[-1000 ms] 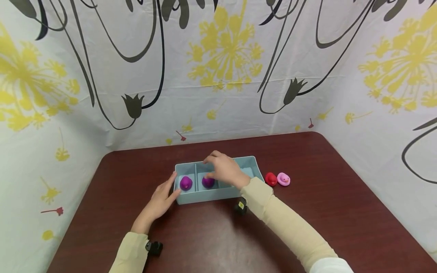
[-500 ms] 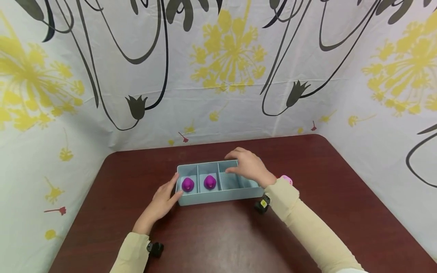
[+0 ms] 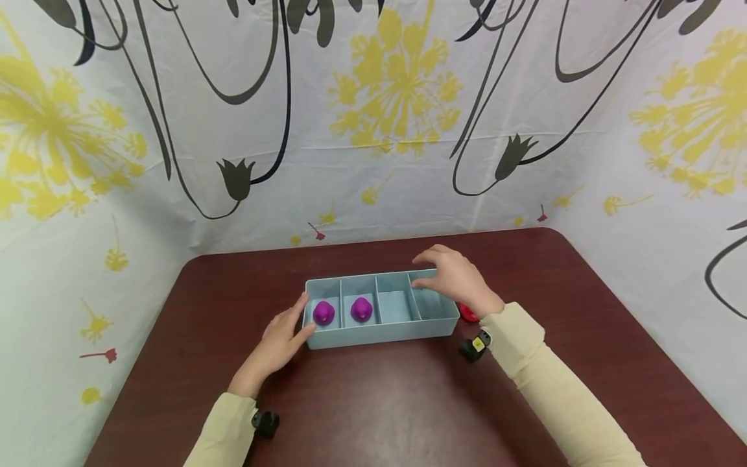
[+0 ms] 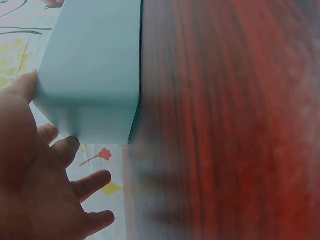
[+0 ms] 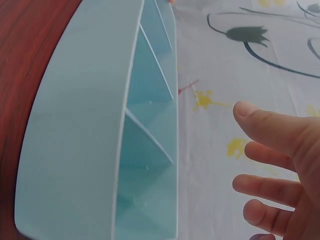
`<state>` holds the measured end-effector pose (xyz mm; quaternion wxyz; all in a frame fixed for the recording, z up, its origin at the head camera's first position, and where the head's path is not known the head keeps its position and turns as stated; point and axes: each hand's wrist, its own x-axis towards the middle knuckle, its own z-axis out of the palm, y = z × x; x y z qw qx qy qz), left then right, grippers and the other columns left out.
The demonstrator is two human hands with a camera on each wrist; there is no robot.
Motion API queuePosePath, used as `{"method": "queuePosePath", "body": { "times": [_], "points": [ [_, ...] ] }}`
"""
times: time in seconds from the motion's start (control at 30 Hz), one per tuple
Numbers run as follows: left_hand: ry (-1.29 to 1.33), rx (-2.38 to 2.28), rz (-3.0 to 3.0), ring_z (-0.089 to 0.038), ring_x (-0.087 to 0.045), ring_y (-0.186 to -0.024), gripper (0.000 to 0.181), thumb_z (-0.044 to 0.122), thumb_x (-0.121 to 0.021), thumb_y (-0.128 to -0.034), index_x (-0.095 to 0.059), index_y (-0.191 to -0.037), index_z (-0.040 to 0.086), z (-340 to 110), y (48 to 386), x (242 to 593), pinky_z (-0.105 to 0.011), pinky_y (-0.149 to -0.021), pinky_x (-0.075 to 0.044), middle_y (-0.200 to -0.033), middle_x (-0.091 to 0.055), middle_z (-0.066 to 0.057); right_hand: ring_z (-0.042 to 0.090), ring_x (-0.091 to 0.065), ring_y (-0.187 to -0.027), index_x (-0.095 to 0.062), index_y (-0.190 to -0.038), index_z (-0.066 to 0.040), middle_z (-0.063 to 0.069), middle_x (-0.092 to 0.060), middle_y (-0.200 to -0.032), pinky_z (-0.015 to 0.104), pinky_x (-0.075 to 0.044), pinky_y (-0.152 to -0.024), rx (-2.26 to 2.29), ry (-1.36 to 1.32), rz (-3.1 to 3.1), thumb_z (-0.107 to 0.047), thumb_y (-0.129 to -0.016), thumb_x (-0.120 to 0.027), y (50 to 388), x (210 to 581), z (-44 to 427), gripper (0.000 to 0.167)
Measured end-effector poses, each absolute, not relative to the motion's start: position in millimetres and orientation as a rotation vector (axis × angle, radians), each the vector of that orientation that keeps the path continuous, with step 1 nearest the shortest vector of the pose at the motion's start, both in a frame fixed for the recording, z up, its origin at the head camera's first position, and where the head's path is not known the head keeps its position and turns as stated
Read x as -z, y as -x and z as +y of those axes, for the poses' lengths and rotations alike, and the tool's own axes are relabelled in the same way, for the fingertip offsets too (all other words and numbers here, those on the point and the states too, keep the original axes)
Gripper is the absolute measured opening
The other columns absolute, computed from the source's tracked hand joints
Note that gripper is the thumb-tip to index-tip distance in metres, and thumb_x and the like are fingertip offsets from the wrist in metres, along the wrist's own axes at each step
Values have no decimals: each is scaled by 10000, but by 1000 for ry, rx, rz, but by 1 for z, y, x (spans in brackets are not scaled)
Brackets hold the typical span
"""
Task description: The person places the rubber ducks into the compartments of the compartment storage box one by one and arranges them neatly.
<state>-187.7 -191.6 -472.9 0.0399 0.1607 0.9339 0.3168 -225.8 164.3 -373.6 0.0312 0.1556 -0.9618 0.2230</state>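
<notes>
A pale blue divided box (image 3: 382, 334) stands on the dark red table. One small purple toy, seemingly a rubber duck (image 3: 323, 313), sits in its leftmost compartment; a second purple duck (image 3: 362, 309) is in the compartment beside it. My left hand (image 3: 279, 342) touches the box's left end, thumb at the near corner and fingers along the side. Over the rightmost compartment hovers my right hand (image 3: 458, 277), thumb and fingers apart, holding nothing. A red toy (image 3: 468, 312) shows partly beneath that hand, just right of the box.
The brown-red table (image 3: 373, 402) extends around the box. Behind and at the sides hangs a white cloth (image 3: 327, 130) with floral print. Small black cameras are strapped at both wrists.
My right hand has left the purple duck in the second compartment and moved right, across the box to its right end. My left hand has stayed at the left end.
</notes>
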Motion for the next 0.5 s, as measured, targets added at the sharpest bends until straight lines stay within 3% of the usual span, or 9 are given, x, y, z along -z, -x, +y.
{"method": "queuePosePath", "body": {
  "times": [0.2,0.5],
  "points": [
    [-486,-969,2852,-435,-287,-1387,699,386,-503,-980,-172,-1540,130,-192,186,472,-661,-1101,-161,-1572,-245,-140,275,-581,-1080,-671,-1171,-140,80,-608,-1203,481,-500,-874,-724,-448,-2967,-284,-790,-784,223,372,189,423],
    [-491,-940,2865,-440,-300,-1377,697,415,-485,-983,-178,-1539,127,-192,188,471,-667,-1091,-177,-1568,-254,-145,283,-589,-1041,-668,-1162,-123,102,-651,-1135,474,-495,-875,-753,-440,-2963,-251,-798,-771,225,377,227,399]
  ]
}}
